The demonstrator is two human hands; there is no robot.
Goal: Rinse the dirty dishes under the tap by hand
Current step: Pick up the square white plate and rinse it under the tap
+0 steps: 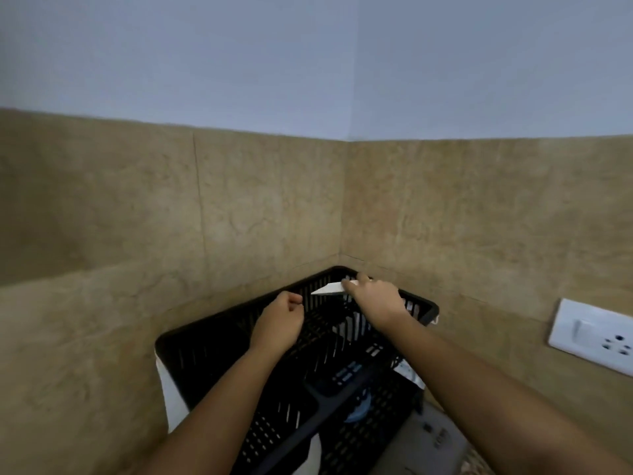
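Note:
A black slotted plastic dish basket [219,341] stands in the tiled corner of the counter. My right hand [375,296] reaches over its far end and grips a white plate [329,288] by the edge, held flat just above the basket's back rim. My left hand [281,320] hovers over the middle of the basket with its fingers curled into a loose fist, holding nothing I can see. Something blue [359,407] shows through the slots low in the basket's near compartment. No tap or sink is in view.
Beige marble-look wall tiles [267,207] close in the corner behind and to both sides. A white switch and socket plate [596,334] sits on the right wall. A grey box [431,437] lies on the counter to the right of the basket.

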